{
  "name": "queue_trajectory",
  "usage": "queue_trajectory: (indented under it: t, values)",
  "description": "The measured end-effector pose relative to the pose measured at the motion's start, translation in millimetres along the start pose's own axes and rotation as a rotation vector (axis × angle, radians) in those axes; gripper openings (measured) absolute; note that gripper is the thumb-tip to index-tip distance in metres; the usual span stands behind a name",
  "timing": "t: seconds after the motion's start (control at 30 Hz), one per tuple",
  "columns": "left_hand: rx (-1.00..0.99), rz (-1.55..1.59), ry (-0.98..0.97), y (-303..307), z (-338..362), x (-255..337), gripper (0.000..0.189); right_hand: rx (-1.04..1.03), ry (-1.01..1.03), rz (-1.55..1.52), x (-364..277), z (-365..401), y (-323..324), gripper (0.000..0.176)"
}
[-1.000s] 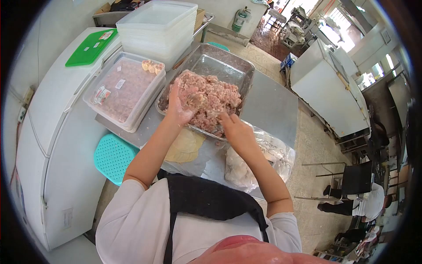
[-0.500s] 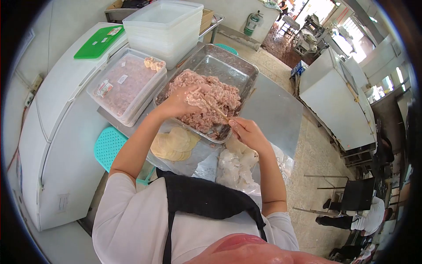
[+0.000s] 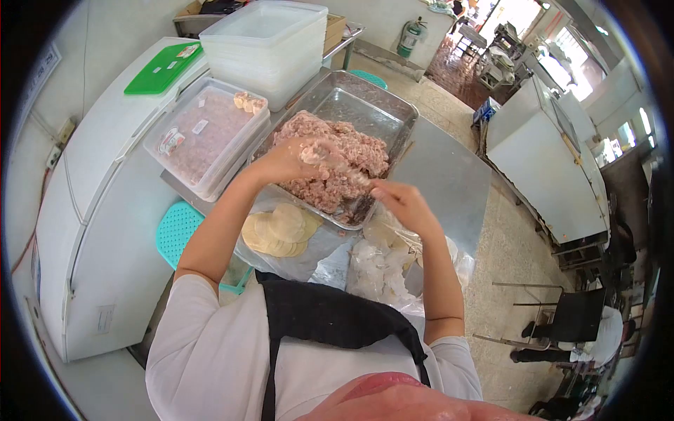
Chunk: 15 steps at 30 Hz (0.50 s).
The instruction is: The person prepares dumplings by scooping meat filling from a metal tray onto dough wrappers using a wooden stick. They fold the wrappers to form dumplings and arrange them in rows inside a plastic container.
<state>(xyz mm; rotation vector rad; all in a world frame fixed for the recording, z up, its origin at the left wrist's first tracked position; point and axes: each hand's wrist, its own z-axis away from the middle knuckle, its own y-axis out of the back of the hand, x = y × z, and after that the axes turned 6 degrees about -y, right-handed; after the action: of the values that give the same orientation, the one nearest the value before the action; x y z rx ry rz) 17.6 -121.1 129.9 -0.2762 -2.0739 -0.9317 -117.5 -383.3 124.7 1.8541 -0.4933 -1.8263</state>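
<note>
My left hand is cupped over the near side of a metal tray, its fingers curled around a dumpling wrapper with meat filling in it. Raw ground meat is heaped in the tray below. At the tray's near right corner, my right hand pinches the end of a thin stick-like spreader, smeared by motion, with meat at its tip. Round yellow dumpling wrappers lie in a loose pile on the table, between my left forearm and the tray.
Left of the tray stands a plastic tub with dumplings in one corner. Behind it are stacked clear containers and a green board. A plastic bag lies beside my right forearm. A turquoise stool is below left.
My right hand has shifted slightly right and up, drawing the spreader away from my left hand. The left hand stays over the meat, and the whole view has shifted a little.
</note>
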Motion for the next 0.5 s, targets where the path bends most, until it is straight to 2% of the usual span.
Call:
queue_trajectory:
  t: [0.07,0.1,0.17,0.2,0.23,0.27,0.3,0.33,0.37,0.4,0.43,0.47,0.5]
  values:
    - [-0.265,0.093,0.111,0.5,-1.1,-10.6,0.038,-0.025,0.004,-0.014,6.0,2.7,-19.8,0.036]
    - [-0.294,0.089,0.101,1.1,-2.5,-9.0,0.038,-0.057,0.013,-0.028,7.4,3.6,-29.4,0.037]
    - [-0.274,0.013,0.024,0.8,-2.2,-0.6,0.032,-0.054,-0.023,-0.033,4.8,5.7,-33.8,0.038]
    - [-0.199,0.021,-0.039,-7.0,2.2,-21.6,0.026,-0.060,-0.020,-0.042,11.1,4.5,-37.6,0.038]
    - [-0.252,0.015,-0.056,-10.1,5.8,-28.0,0.026,-0.062,-0.016,-0.050,18.0,3.1,-41.4,0.038]
    - [-0.165,-0.072,-0.065,-13.6,9.3,-31.0,0.025,-0.016,-0.034,-0.075,25.7,0.6,-43.9,0.038]
    - [-0.071,-0.155,-0.081,-15.7,9.3,-34.2,0.024,0.002,0.022,-0.011,33.5,-2.8,-44.4,0.037]
    - [-0.110,-0.151,-0.102,-15.0,8.9,-40.4,0.024,0.013,0.076,0.059,33.3,-1.9,-44.0,0.036]
    - [-0.157,-0.097,-0.021,-12.9,8.7,-47.3,0.024,0.040,0.062,0.053,32.1,2.4,-42.7,0.036]
    - [-0.192,-0.046,0.064,-13.6,8.2,-50.6,0.024,0.148,0.073,0.238,19.9,7.8,-37.6,0.032]
    - [-0.196,-0.043,0.056,-17.1,9.2,-49.6,0.024,0.246,0.087,0.428,9.5,11.0,-34.6,0.028]
    - [-0.099,0.024,0.101,-20.4,11.5,-49.0,0.023,0.248,0.086,0.433,1.7,13.8,-38.0,0.028]
    - [-0.001,0.092,0.148,-23.0,11.8,-49.2,0.022,0.344,0.137,0.458,-5.7,17.7,-44.4,0.024]
